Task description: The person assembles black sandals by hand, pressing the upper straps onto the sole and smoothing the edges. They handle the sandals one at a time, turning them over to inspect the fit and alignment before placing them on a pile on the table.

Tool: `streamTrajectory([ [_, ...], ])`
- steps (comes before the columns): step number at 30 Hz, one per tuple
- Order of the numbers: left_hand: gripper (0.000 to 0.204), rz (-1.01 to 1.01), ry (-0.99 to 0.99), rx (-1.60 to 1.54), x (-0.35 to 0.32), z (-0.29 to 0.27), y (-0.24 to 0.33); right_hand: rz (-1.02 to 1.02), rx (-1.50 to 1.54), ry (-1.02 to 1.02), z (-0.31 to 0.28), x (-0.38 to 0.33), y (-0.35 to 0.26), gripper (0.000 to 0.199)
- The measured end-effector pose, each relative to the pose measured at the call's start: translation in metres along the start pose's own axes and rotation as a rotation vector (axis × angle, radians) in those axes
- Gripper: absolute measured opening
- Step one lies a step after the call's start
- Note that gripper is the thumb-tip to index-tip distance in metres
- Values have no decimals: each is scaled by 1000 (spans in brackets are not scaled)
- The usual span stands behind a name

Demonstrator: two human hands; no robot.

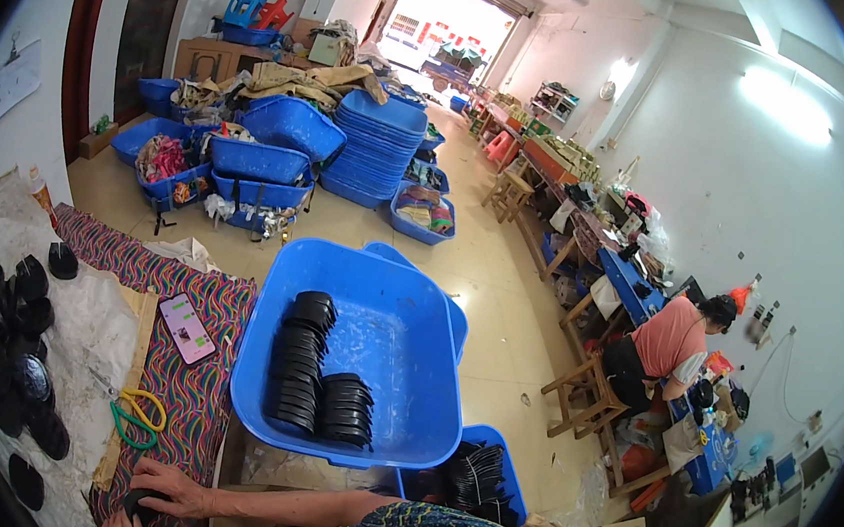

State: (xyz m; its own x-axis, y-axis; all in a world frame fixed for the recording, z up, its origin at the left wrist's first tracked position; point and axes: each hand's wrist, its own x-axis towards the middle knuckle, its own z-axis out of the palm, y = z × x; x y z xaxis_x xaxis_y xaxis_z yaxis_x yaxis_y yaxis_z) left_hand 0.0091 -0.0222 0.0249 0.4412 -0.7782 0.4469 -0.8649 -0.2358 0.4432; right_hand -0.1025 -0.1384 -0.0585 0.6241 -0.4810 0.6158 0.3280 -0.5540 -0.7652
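Observation:
My right hand (171, 491) reaches across to the patterned cloth at the lower left, its fingers closed on a small black rounded piece (142, 506). Close below it is my left hand (122, 526), partly cut off by the lower edge, with its fingers against the same piece. Scissors (137, 417) with one yellow and one green handle lie just beyond my hands. To their left, several glossy black oval pieces (29, 378) are spread on a whitish sheet. Stacked rows of black curved pieces (301, 363) stand in a large blue tub (403, 307).
A phone (187, 328) with a lit screen lies on the patterned cloth (223, 296). Another blue tub (504, 476) with black strips sits below the large one. Stacked blue tubs (377, 144) stand farther back. At right, a person (671, 341) works at a bench beside wooden stools (586, 398).

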Motion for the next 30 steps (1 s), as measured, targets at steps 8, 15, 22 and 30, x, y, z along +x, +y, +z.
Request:
streamTrajectory([
  [8,31,0,-3,37,0,-1,4,8,29,40,0,1,4,25],
  [15,30,-9,2,60,-2,1,7,16,55,48,-2,-1,7,25],
  [22,28,0,9,98,-6,1,5,-43,0,115,1,0,12,25],
  [30,26,9,12,109,-9,4,5,4,29,67,-2,0,12,28],
])
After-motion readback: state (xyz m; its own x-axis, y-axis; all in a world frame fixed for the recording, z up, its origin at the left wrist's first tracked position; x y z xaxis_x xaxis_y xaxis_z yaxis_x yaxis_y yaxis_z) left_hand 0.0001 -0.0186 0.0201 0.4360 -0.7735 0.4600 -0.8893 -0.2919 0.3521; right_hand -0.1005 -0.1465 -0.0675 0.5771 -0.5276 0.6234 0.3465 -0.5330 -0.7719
